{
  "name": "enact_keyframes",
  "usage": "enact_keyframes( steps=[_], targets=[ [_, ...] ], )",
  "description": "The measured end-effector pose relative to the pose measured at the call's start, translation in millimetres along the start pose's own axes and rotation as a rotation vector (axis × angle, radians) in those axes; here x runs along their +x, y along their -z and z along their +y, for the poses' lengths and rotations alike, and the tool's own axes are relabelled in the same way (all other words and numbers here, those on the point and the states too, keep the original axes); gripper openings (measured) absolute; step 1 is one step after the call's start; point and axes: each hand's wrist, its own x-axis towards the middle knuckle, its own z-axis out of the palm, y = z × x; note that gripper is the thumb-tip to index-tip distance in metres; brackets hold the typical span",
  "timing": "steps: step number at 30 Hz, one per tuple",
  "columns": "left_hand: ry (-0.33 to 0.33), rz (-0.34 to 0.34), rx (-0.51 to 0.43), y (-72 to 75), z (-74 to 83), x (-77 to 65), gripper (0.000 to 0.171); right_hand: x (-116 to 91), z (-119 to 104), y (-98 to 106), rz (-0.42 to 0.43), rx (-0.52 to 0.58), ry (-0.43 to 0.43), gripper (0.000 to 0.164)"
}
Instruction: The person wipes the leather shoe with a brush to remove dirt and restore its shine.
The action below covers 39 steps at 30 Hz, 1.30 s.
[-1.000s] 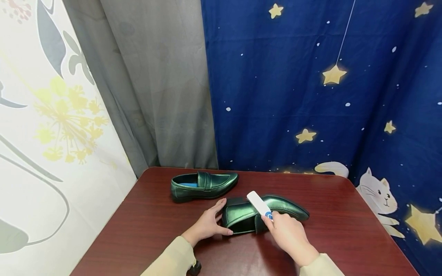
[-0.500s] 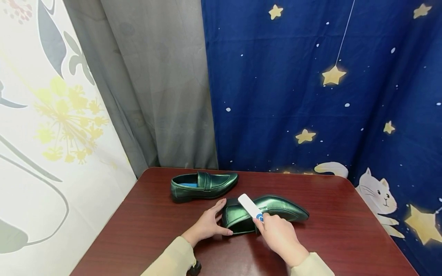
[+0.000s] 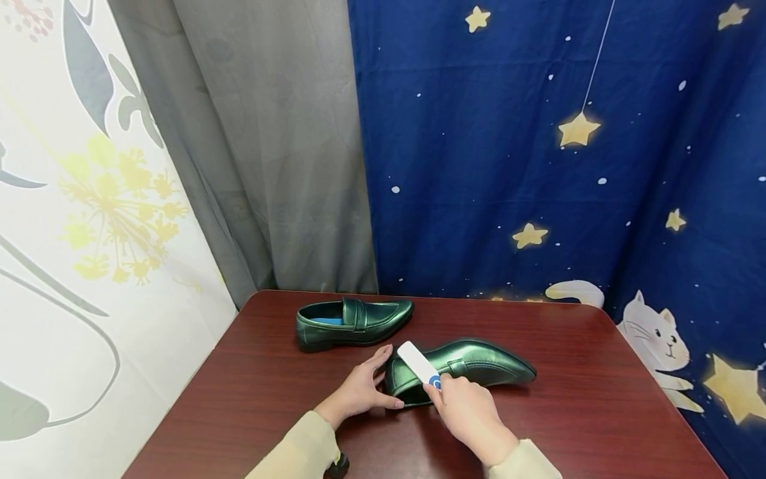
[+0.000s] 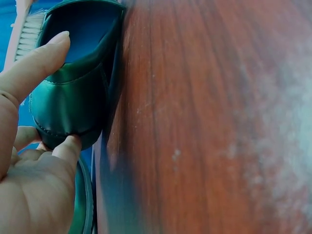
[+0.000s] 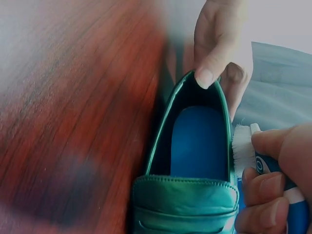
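Observation:
A shiny green loafer [image 3: 487, 362] lies tipped on its side, its opening towards me and its toe to the right. My left hand [image 3: 358, 394] grips its heel; in the left wrist view the thumb [image 4: 53, 53] reaches over the rim and the fingers bend round the back. In my right hand [image 3: 469, 412] is a brush [image 3: 417, 361] with a white head and a blue and white handle. Its pale bristles [image 5: 243, 150] touch the shoe's side near the heel. Inside the shoe shows a blue insole [image 5: 197, 141].
A matching green loafer [image 3: 383, 320] stands upright at the table's back left. The red-brown wooden table [image 3: 239, 386] ends at a grey curtain [image 3: 299, 166] and a blue star-print curtain [image 3: 479, 166]. A small black object [image 3: 338, 466] shows by the left sleeve.
My right hand has slid the brush leftward along the shoe's side, from near the strap towards the heel. The left hand and both shoes have stayed in place.

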Motion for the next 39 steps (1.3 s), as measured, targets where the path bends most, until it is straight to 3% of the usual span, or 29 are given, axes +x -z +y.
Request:
enact_keyframes(
  steps=[17, 27, 39],
  targets=[
    [-0.006, 0.012, 0.032, -0.2, 1.1, -1.2, 0.101, -1, -17, -9, 0.019, -0.032, 0.056, 0.041],
    [-0.014, 0.023, 0.048, -0.8, 1.0, -1.4, 0.096, -1, -19, -12, 0.032, -0.053, 0.074, 0.041],
    [0.002, 0.02, 0.025, -0.3, 3.0, -1.4, 0.102, -1, -12, -8, 0.067, -0.084, 0.058, 0.04]
  ],
)
